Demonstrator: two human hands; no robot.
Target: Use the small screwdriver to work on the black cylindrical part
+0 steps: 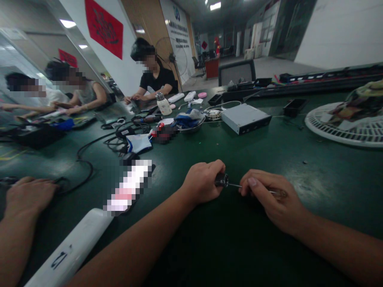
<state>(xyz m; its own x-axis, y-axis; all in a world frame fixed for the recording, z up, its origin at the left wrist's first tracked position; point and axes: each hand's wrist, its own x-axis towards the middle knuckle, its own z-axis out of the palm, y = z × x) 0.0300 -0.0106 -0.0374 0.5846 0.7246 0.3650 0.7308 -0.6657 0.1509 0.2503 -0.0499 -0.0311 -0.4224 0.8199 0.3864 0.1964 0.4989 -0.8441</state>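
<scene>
The screwdriver has a glossy black plastic handle and a smooth steel shaft; the green counter is smooth, faintly sheened.

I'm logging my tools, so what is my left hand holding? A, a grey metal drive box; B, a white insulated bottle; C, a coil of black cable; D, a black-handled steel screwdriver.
D. The left hand is closed around the black handle of the black-handled steel screwdriver, and its thin shaft runs across to the right hand.
</scene>
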